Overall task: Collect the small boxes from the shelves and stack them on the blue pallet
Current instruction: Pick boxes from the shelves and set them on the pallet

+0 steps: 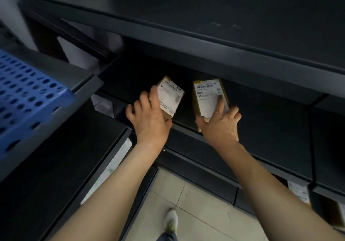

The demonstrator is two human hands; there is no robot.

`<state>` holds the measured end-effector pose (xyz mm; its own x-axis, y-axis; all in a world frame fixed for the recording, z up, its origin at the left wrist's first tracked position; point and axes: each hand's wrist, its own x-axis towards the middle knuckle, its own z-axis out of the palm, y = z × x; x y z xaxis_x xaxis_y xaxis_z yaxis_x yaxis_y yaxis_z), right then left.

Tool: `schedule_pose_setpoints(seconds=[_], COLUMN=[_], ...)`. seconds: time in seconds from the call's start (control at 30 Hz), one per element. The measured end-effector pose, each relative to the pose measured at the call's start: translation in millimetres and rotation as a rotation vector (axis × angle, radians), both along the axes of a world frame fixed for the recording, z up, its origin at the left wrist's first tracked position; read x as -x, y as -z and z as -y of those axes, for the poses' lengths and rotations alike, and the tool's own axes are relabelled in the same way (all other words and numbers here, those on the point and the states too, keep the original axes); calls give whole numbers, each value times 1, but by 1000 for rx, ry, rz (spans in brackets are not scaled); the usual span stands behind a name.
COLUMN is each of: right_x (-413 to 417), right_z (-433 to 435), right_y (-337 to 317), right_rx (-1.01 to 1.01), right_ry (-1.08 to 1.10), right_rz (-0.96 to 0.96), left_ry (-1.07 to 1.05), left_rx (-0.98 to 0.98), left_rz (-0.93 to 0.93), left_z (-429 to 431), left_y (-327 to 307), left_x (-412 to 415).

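Cardboard's the thing to respect here. You've got a small box in each hand, dead centre of the frame, both at the front lip of the dark shelf [261,108]. Your left hand [149,117] is wrapped round the left box [170,96], fingers curled over its left side and thumb tucked at the near corner, and that box is tipped at an angle. Your right hand [220,125] grips the right box [208,95] with the index finger laid flat along the white label and the other fingers round the right edge. The two boxes are near each other but apart.

My take: you're at the lift-off-the-shelf bit. To do it well, pull both straight toward you before you raise them. The upper shelf edge [186,41] overhangs, so lifting early looks likely to clip a corner. The right grip looks the shakier one to me, since a finger flat on a slick label won't hold much — I'd get the thumb firmly against the near side. Keep the boxes from knocking together as they come out.

The blue pallet [24,98] sits at the left edge of the frame, so it's a turn to that side once you're clear. More labelled boxes [298,192] show on a lower shelf at the bottom right — those are for later.
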<state>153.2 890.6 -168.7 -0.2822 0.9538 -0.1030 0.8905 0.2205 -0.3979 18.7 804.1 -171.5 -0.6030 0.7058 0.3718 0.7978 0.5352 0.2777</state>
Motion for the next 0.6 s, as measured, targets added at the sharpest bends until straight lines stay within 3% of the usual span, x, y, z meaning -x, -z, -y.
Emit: schedule_pose_setpoints(seconds=[0.33,0.6], right_x=[-64,-77], right_z=[80,148], right_y=[-42,-123], right_rx=[-11,-158], right_ry=[-233,-430], right_rz=[-253,-489], left_ry=[-170,-380], left_rx=[-64,-124], left_rz=[-247,-491], left_z=[109,193], left_y=[-67,-147], left_x=[-111,-156])
